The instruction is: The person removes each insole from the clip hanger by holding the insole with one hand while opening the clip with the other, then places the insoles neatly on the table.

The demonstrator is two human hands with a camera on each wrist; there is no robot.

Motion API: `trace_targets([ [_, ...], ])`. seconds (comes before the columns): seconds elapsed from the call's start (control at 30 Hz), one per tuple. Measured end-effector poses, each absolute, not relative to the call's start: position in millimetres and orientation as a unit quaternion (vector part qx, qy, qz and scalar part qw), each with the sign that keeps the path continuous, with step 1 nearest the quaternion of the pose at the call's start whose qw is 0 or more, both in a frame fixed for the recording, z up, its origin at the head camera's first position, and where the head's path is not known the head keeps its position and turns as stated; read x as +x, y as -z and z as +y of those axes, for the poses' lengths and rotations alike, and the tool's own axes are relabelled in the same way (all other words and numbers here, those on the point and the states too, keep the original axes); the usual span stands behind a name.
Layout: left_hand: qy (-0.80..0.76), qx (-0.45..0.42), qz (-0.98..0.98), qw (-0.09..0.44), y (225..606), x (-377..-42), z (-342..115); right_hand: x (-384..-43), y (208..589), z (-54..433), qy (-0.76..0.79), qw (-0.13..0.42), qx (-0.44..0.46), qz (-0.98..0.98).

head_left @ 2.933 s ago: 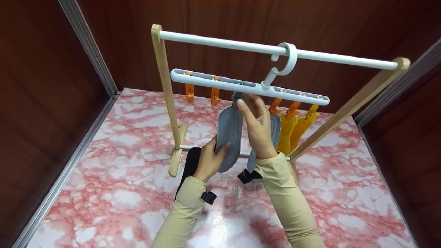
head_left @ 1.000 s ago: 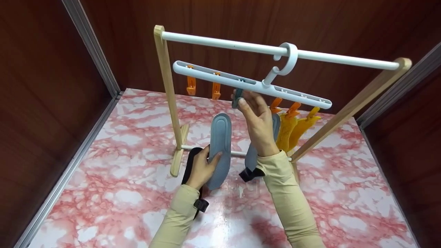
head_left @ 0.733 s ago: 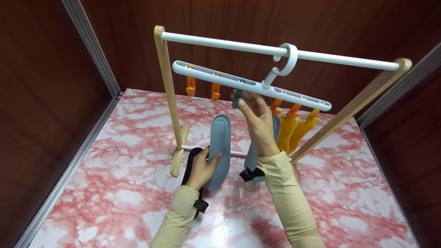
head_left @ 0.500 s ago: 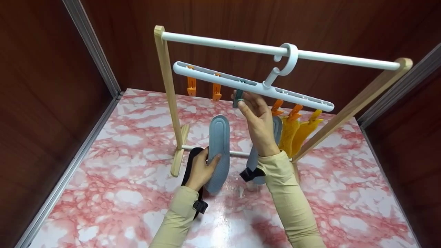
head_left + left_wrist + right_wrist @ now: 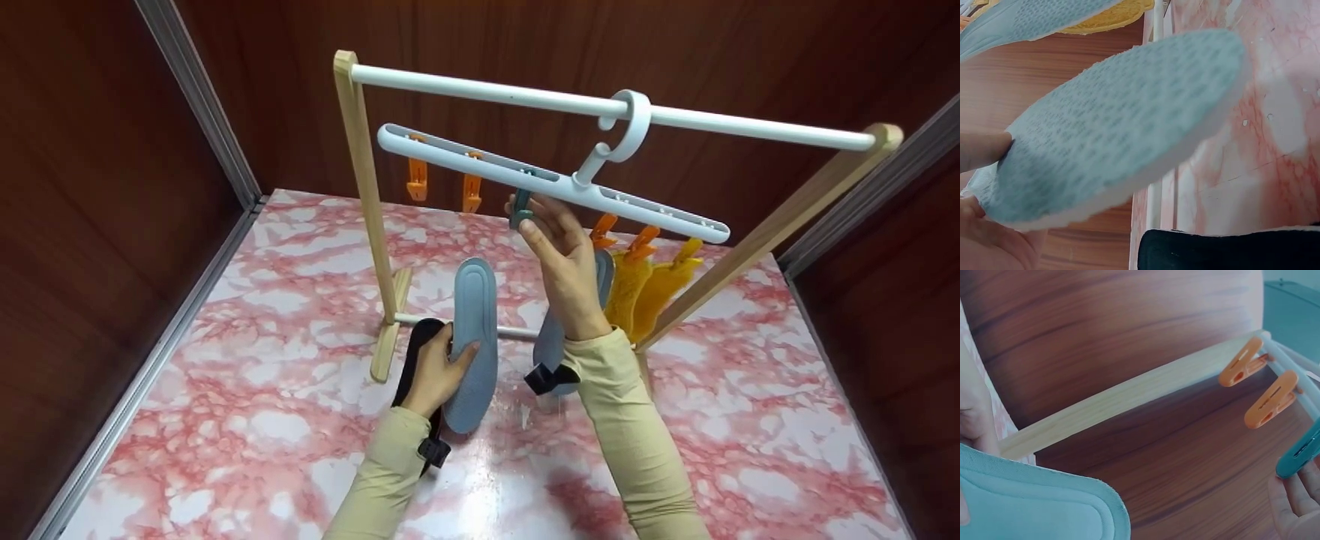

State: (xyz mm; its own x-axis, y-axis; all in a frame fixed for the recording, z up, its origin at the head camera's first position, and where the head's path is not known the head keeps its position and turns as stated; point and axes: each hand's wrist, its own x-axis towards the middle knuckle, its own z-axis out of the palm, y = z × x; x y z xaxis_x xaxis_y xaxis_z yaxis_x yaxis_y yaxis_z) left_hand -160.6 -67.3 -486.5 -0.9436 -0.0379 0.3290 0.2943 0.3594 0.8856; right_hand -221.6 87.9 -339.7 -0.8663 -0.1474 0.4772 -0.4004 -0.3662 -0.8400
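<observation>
My left hand (image 5: 437, 375) grips a grey-blue insole (image 5: 474, 337) by its side, thumb across the top face. In the left wrist view the textured end of this insole (image 5: 1129, 124) fills the middle. Higher up, the fingers and thumb of my right hand (image 5: 564, 262) pinch a dark green clothespin (image 5: 522, 211) that hangs from the white clip hanger (image 5: 450, 157). The insole's upper end is below this clothespin and apart from it. A second grey-blue insole (image 5: 550, 352) hangs behind my right wrist, partly hidden. Beside my left hand lies a black insole (image 5: 415, 356), partly covered.
The hanger hooks over the white rail (image 5: 480, 88) of a wooden stand (image 5: 365, 187). Two orange clothespins (image 5: 472, 191) hang at left, holding nothing. On the right, clothespins hold yellow fabric pieces (image 5: 660, 296). Marbled red-and-white tabletop (image 5: 277, 442); dark wood panels (image 5: 465, 37) surround it.
The insole in my left hand has come away from the green clothespin and moved down and slightly left. My right hand stays on the clothespin. The hanger's left end has tilted up.
</observation>
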Motion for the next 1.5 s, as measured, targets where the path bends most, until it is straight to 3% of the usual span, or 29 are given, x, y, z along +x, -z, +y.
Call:
trace_targets([
  [0.43, 0.552, -0.053, -0.826, 0.105, 493, -158, -67, -217, 343, 92, -0.779, 0.091, 0.213, -0.583],
  [0.67, 0.537, -0.042, -0.835, 0.112, 498, -158, -66, -212, 341, 94, -0.766, 0.098, 0.223, -0.595],
  [1.5, 0.555, -0.018, -0.831, 0.011, 508, -152, -60, -201, 348, 102, -0.753, 0.118, 0.293, -0.578],
])
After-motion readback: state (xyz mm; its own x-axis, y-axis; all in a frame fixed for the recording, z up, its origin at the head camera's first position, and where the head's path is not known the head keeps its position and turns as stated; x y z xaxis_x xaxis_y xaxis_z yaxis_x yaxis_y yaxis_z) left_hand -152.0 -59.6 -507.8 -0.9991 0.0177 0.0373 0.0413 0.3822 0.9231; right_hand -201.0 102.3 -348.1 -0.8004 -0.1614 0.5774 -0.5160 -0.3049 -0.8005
